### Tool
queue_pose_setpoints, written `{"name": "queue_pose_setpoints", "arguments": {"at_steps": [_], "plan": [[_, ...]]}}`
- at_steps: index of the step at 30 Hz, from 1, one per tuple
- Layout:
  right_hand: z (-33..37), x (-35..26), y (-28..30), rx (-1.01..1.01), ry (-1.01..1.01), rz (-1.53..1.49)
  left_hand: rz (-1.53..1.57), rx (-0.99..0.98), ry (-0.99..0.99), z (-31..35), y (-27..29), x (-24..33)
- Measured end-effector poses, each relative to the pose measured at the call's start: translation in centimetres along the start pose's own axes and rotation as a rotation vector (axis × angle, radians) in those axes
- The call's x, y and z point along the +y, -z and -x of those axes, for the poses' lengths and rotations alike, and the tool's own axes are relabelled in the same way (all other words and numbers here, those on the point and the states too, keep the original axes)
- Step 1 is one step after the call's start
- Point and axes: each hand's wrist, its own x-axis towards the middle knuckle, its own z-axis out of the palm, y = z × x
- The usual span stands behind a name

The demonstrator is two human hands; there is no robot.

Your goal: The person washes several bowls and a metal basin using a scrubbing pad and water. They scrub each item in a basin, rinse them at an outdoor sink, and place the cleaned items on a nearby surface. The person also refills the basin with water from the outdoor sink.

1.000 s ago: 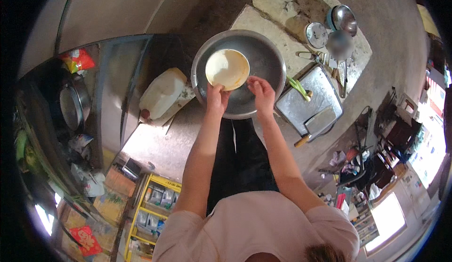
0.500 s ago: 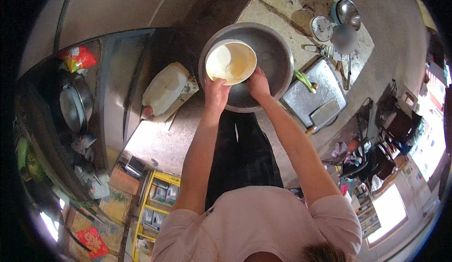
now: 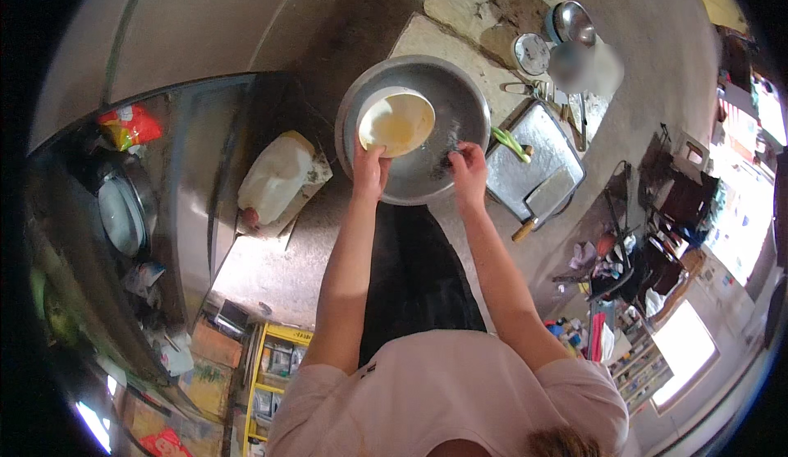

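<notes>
My left hand point(image 3: 372, 169) is closed on the near rim of a white bowl point(image 3: 397, 122), tilted with its inside showing and yellowish stains at its bottom. The bowl is over a wide grey metal basin point(image 3: 410, 66). My right hand point(image 3: 469, 174), over the basin's right near side, has its fingers pinched on a small dark wad point(image 3: 443, 166), blurred and too unclear to name. The right hand is apart from the bowl.
To the right, a metal tray point(image 3: 525, 157) bears green onion stalks point(image 3: 510, 143) and a cleaver point(image 3: 548, 193). Beyond it are utensils, a round lidded tin point(image 3: 532, 54) and a metal bowl point(image 3: 574, 23). A whitish plastic jug point(image 3: 277, 176) lies left of the basin.
My right hand has come away from the bowl toward the right and nearer me, with the dark wad now showing. The left hand still holds the bowl, which is tilted differently.
</notes>
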Motion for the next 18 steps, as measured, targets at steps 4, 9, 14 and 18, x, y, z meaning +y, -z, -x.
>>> {"name": "queue_pose_setpoints", "arguments": {"at_steps": [4, 9, 14, 18], "plan": [[-0.7, -1.6, -3.1, -0.094, 0.647, 0.553, 0.079, -0.042, 0.037, 0.3, -0.4, -0.6], [-3.0, -1.1, -5.5, -0.244, 0.849, 1.163, 0.104, -0.114, 0.039, 0.1, -0.8, -1.4], [-2.0, 1.5, -6.8, -0.429, 0.528, 0.587, 0.095, -0.123, 0.082, -0.7, -0.9, -1.7], [-3.8, 0.1, -3.1, -0.782, 0.788, 1.179, -0.022, -0.072, 0.113, 0.4, -0.6, 0.2]]}}
